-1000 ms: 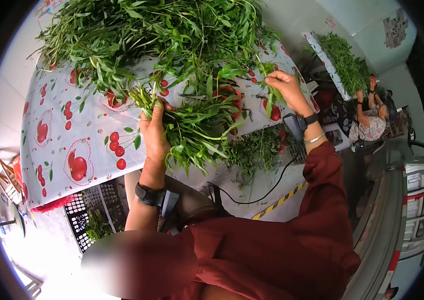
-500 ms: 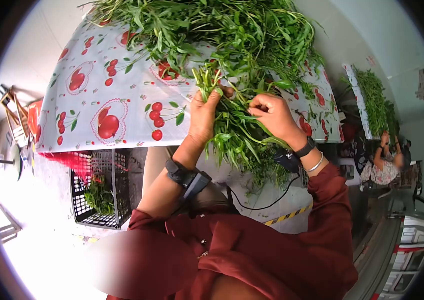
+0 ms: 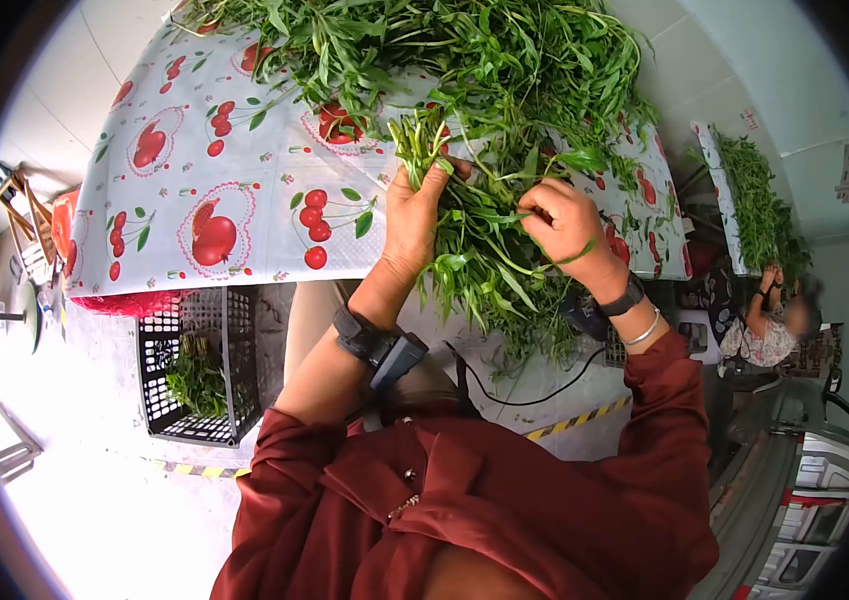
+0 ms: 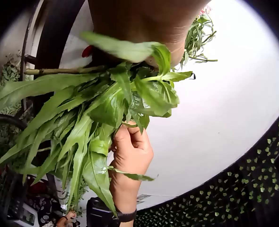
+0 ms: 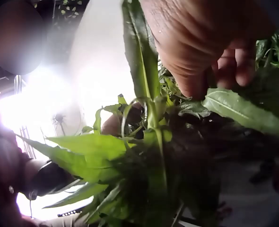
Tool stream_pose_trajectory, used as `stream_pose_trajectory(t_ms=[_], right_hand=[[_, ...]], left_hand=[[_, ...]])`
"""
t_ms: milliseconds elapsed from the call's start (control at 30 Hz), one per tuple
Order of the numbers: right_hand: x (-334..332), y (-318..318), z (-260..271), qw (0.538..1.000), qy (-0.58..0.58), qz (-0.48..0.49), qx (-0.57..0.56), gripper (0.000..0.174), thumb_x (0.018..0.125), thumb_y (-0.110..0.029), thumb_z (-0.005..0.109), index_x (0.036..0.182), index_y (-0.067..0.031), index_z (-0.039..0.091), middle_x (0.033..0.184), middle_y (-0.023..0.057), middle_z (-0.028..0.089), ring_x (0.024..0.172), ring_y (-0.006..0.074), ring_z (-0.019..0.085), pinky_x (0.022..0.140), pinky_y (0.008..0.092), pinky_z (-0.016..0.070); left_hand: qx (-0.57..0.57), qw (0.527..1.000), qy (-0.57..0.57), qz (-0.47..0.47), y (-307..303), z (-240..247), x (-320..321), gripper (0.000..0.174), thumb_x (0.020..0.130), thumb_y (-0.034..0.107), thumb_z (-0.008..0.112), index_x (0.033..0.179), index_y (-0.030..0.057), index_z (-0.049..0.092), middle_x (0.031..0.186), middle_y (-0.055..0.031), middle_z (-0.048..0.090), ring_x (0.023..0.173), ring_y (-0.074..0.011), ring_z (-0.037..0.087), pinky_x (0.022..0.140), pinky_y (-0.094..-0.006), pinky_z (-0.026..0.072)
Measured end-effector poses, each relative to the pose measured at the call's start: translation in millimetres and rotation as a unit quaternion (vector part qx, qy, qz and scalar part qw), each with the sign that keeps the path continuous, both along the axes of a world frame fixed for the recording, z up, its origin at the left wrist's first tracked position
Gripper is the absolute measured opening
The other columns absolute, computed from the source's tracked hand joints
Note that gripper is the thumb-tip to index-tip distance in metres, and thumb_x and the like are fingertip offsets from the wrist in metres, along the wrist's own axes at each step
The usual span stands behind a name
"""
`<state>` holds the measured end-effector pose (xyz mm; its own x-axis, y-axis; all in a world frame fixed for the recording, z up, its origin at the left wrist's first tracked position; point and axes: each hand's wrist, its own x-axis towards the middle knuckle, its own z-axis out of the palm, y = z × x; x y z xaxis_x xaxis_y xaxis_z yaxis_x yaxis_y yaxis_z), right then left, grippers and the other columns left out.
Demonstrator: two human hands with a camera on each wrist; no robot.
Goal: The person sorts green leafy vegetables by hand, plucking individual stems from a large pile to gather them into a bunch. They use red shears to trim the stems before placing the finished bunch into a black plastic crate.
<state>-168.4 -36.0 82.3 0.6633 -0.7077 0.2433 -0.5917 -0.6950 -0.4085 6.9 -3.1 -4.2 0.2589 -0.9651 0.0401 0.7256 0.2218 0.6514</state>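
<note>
Left hand (image 3: 411,226) grips greens bunch (image 3: 481,268) | right hand (image 3: 567,226) pinches its leaves — both closed

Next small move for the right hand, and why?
Probably tuck the pinched thin green stem into the bunch of long-leaved green stalks. The left hand grips that bunch at the edge of the cherry-print tablecloth, and the right hand pinches beside it.
</note>
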Motion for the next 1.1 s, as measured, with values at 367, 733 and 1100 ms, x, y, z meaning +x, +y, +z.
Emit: stream_pose_trajectory(t_ms=[367, 733, 1100], right_hand=[[13.5, 4.6, -16.5, 0.997, -0.007, 0.021, -0.077, 0.010, 0.066, 0.001, 0.058, 0.074, -0.0036, 0.055, 0.071, 0.0096, 0.054, 0.062, 0.0279, 0.055, 0.054, 0.0338, 0.0438], [12.3, -9.0, 28.0, 0.976, -0.110, -0.040, 0.184, 0.011, 0.081, -0.010, 0.060, 0.086, -0.0005, 0.062, 0.063, -0.0015, 0.055, 0.058, 0.0033, 0.045, 0.050, 0.0209, 0.0375], [42.7, -34.1, 0.6, 0.899, -0.153, 0.054, 0.407, 0.029, 0.080, -0.011, 0.061, 0.107, -0.0009, 0.057, 0.073, -0.0033, 0.051, 0.059, 0.0023, 0.045, 0.046, 0.0173, 0.0352]], left_hand=[[-0.007, 0.997, 0.047, -0.058, 7.8, 12.5, -0.5, 0.016, 0.089, 0.008, 0.050, 0.103, 0.0017, 0.050, 0.091, -0.0096, 0.063, 0.075, -0.0163, 0.061, 0.068, -0.0286, 0.0517], [0.006, 0.997, 0.037, -0.063, 6.2, 7.1, -2.5, 0.012, 0.088, 0.008, 0.053, 0.099, 0.0050, 0.051, 0.082, -0.0072, 0.062, 0.070, -0.0156, 0.060, 0.061, -0.0285, 0.0525], [0.011, 0.998, -0.039, -0.048, 8.0, 4.4, -3.2, 0.030, 0.086, 0.008, 0.056, 0.114, 0.0027, 0.048, 0.101, -0.0045, 0.057, 0.088, -0.0119, 0.054, 0.079, -0.0263, 0.0451]])
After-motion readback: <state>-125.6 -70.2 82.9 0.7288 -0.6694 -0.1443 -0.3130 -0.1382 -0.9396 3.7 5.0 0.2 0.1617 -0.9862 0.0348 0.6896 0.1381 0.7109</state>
